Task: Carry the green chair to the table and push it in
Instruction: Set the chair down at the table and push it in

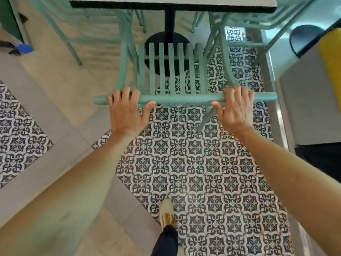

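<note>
The green chair (173, 71) stands straight ahead of me, its slatted back facing me and its top rail running left to right. My left hand (127, 109) grips the rail's left part, fingers over the top, thumb underneath. My right hand (235, 108) holds the rail's right part the same way. The table (173, 5) has a white top with a black edge at the frame's top, on a black post and round black base. The chair's front part reaches under the table's near edge; its seat is mostly hidden behind the back.
Other green chairs (60, 34) stand left and right (258, 21) of the table. A grey and yellow counter or bin (313, 80) lies close on the right. The floor is patterned tile and plain beige tile. My shoe (167, 213) is on the tiles behind the chair.
</note>
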